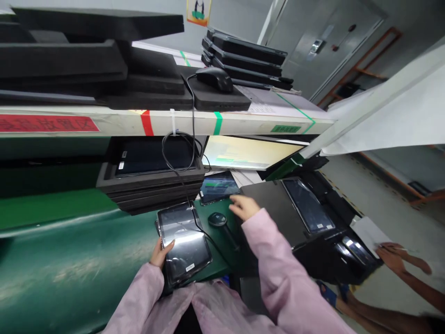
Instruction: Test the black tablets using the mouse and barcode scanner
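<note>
Two hands in pink sleeves work over a green surface (69, 260). Left hand (160, 254): its grip closes on the left edge of a dark tablet (183, 243), fingers curled over the glass; the tablet's near end is cut off by the sleeves. Right hand (244, 207): fingers spread and loose, holding nothing, blurred, hovering just beside a lit tablet (219, 186) and near a round black scanner (217, 219). Foam trays (149, 183) stacked under the shelf (167, 121) hold another dark tablet (153, 155), partly hidden by a cable (181, 153). Another person's hand (394, 255) rests on paper at the right edge.
</note>
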Available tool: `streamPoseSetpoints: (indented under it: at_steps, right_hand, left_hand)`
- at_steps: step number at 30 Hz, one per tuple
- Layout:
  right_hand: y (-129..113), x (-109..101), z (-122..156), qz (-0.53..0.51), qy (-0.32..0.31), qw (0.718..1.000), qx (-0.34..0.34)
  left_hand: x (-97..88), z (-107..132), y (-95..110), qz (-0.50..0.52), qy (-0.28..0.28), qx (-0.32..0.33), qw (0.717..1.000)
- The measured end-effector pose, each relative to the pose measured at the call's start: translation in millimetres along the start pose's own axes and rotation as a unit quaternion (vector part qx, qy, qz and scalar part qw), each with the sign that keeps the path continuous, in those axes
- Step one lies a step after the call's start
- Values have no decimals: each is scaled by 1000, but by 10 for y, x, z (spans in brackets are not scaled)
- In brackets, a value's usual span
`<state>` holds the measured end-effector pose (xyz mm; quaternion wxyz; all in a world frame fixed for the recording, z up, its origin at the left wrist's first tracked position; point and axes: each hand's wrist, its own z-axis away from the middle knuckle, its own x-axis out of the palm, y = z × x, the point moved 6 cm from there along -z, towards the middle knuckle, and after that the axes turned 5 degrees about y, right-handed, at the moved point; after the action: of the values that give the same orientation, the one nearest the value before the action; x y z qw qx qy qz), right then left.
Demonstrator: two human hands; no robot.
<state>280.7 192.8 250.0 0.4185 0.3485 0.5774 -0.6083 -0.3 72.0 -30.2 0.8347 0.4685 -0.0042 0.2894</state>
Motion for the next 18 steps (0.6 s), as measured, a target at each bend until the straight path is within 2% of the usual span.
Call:
streamPoseSetpoints:
  at_steps: [2,3,4,5,6,7,9,10,13,15,18]
  right_hand:
    - [-386,-818,-181,-22,94,992,-81]
    - [-609,-1247,-282,-36,162,977,-132]
    - [-890,-1688,-343,-48,267,933,-235]
    - [-1140,-2028,-428,-43,330,890,-311]
    - [-1362,-2268,-568,-20,355,865,-354]
    - [-1556,-2422,-761,12,351,860,-371]
    - [-1874,-2533,-1191,87,319,865,-378]
    - [-1979,-2515,-1408,110,292,877,-364]
    - [-2130,-2313,-1906,126,216,918,-308]
    - [-2163,-2156,-2073,121,182,932,-288]
    - [-2179,-2030,-2163,124,170,936,-282]
  left_hand:
    - [-14,-26,-28,3,9,1,1000]
    - [-21,-37,-39,3,12,2,1000]
    - [-27,-44,-48,4,15,3,1000]
    - [-30,-47,-54,4,15,3,1000]
    - [-29,-45,-58,4,14,2,1000]
    - [-24,-39,-61,6,12,-1,1000]
    - [-8,-18,-56,11,8,-5,1000]
    - [0,-6,-50,12,8,-6,1000]
    - [19,25,-24,13,12,-1,1000]
    - [27,42,-14,14,14,-7,1000]
    - [48,72,12,21,8,-23,999]
